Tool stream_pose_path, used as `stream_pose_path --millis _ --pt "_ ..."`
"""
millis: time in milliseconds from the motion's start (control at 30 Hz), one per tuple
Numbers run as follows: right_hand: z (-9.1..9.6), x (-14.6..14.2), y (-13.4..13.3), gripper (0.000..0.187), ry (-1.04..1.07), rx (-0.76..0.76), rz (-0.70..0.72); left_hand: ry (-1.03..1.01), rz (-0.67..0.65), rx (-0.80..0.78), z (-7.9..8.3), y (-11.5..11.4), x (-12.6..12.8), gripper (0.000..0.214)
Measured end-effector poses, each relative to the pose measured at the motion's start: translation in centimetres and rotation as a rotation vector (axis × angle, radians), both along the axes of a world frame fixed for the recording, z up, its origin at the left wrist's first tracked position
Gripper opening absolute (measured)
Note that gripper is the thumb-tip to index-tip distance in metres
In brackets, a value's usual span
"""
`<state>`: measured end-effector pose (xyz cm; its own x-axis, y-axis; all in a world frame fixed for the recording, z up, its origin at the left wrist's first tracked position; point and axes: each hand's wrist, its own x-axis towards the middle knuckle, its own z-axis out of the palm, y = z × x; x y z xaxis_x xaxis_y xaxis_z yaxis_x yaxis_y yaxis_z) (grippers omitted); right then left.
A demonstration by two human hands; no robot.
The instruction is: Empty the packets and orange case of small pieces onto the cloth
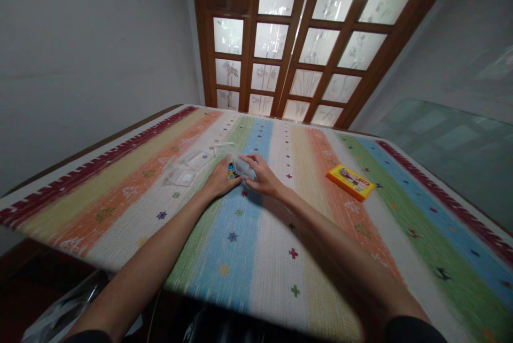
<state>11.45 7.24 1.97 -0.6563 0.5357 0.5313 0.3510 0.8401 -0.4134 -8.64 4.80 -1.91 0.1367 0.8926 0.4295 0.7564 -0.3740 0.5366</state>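
Observation:
My left hand (218,180) and my right hand (262,174) meet over the middle of a table covered with a striped, many-coloured cloth (256,236). Between them is a small stack of cards (242,168), pale on top with coloured edges showing. My right hand's fingers curl over the stack and grip it. My left hand lies beside it with fingertips touching the stack's left edge. Whether the left hand truly holds it I cannot tell.
Clear plastic case pieces (192,164) lie to the left of my hands, with another clear piece (224,148) behind. A yellow-orange card box (350,181) lies flat to the right. A wooden door with frosted glass panes (296,38) stands behind the table. A glass pane (449,145) leans at right.

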Motion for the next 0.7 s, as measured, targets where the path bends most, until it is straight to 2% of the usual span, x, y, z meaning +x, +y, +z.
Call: stream_pose_path --millis 100,200,267,467,700 --pt "0.8 0.3 0.4 0.061 0.088 -0.002 -0.17 0.068 0.03 -0.022 0.1 0.0 0.2 0.077" --pt "1.8 0.8 1.2 0.038 0.166 0.002 -0.342 0.142 0.029 -0.038 0.3 -0.1 0.3 0.077" --pt "2.5 1.3 1.9 0.032 0.178 -0.007 -0.421 0.168 0.028 -0.044 0.5 -0.2 0.4 0.076" --pt "3.7 3.2 4.6 0.029 0.082 -0.054 -0.606 0.245 0.068 -0.085 0.8 -0.1 1.1 0.074" --pt "2.2 2.2 8.5 0.027 0.071 -0.117 -0.686 0.248 0.025 -0.078 0.6 0.2 1.2 0.044"
